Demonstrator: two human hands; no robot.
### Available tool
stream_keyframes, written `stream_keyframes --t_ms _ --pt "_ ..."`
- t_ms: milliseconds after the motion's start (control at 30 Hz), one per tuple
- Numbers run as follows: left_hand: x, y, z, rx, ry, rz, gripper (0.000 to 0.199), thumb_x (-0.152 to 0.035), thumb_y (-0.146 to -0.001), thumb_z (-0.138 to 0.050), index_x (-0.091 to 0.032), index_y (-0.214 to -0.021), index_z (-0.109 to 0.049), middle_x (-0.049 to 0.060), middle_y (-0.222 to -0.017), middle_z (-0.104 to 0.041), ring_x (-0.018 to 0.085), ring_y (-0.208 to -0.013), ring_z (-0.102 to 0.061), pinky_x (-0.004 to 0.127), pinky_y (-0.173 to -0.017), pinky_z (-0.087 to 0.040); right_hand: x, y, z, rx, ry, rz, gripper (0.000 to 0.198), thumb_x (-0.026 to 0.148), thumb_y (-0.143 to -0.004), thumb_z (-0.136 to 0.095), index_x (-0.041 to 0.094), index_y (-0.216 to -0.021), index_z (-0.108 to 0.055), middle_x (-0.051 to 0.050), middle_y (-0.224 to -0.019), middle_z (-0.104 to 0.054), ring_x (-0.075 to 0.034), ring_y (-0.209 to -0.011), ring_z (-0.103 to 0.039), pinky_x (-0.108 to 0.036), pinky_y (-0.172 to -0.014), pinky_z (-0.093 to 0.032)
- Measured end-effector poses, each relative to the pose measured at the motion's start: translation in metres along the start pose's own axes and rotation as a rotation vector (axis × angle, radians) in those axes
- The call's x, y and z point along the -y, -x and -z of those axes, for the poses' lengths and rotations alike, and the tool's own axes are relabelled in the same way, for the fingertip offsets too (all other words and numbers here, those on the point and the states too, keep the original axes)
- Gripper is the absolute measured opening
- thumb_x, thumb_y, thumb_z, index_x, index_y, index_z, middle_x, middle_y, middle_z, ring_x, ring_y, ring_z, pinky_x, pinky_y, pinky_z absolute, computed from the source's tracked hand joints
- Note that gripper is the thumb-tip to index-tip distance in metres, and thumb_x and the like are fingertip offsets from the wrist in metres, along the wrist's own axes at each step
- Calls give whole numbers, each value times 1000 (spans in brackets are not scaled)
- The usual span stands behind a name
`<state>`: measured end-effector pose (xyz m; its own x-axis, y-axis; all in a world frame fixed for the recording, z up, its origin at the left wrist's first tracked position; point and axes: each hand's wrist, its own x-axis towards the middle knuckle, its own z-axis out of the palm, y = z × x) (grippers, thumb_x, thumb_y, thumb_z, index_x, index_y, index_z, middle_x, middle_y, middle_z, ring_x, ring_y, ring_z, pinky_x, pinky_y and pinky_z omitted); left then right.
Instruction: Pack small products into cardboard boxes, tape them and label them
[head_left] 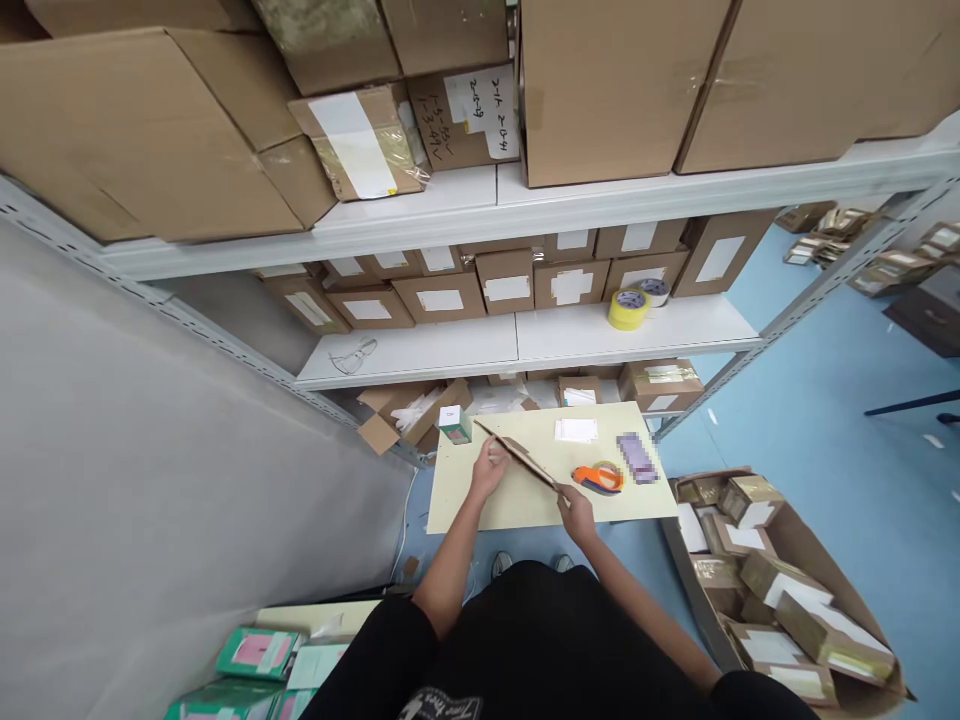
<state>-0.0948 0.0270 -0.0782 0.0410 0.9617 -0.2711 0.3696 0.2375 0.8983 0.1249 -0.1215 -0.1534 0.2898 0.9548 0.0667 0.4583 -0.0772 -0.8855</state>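
A flat piece of brown cardboard (534,466), like a folded carton, is held tilted above the cream tabletop (517,512), seen nearly edge-on. My right hand (576,510) pinches its near right end. Toward the far left end, my left hand (489,470) grips the board from the side, its fingertips partly hidden. Beyond my left hand stands a small green and white box (454,425). An orange tape dispenser (598,478) lies to the right of the cardboard. White paper slips (576,430) lie farther back, and a blurred purple object (637,458) is near the right edge.
Metal shelving (420,230) packed with cartons rises behind the table. Yellow tape (628,309) and glasses (354,356) rest on the middle shelf. On the floor at right, a large open carton (679,540) contains several parcels. Green boxes (259,652) sit at lower left.
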Motion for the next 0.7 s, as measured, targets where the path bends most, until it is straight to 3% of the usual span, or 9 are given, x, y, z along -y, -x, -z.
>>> stream_keyframes --t_ms 67,133,300,400,567,700 --pt "-4 -26 19 -117 -77 46 76 -48 -86 -75 -24 -154 -49 12 -131 -69 19 -95 -75 32 -89 -58 -4 -1 12 -54 50 -57 36 34 -86 -48 21 -102 -77 -12 -99 -79 -30 -92 -74 -42 -87 -58" --pt "-8 -51 36 -118 -123 109 81 -50 -90 -72 -22 -159 -42 17 -149 -59 24 -109 -73 35 -99 -55 -7 1 19 -85 74 -95 33 37 -84 -47 20 -92 -74 -10 -81 -76 -27 -75 -69 -37 -75 -55" --pt "-14 -88 55 208 -168 22 97 -62 -84 -78 -22 -163 -39 20 -169 -37 33 -140 -58 39 -118 -42 -6 10 17 -133 23 -164 29 44 -81 -49 21 -80 -67 -4 -65 -65 -21 -61 -56 -32 -63 -47" --pt "-11 -98 54 282 -97 -39 97 -64 -80 -81 -25 -161 -42 20 -166 -42 32 -141 -58 39 -117 -43 -1 7 11 -167 -27 -245 27 46 -78 -52 23 -80 -65 -3 -66 -63 -23 -64 -56 -33 -66 -48" --pt "0 -104 47 133 120 -50 87 -50 -80 -87 -21 -154 -51 19 -152 -59 29 -136 -61 42 -115 -47 3 -8 1 -158 -109 -339 24 44 -75 -53 24 -82 -64 -4 -73 -66 -26 -75 -61 -37 -76 -51" --pt "9 -101 45 85 137 -11 68 -49 -85 -82 -19 -143 -63 17 -139 -68 28 -129 -66 42 -113 -49 -1 -18 -7 -165 -104 -390 23 41 -75 -54 24 -86 -65 -5 -78 -68 -28 -82 -63 -40 -84 -52"
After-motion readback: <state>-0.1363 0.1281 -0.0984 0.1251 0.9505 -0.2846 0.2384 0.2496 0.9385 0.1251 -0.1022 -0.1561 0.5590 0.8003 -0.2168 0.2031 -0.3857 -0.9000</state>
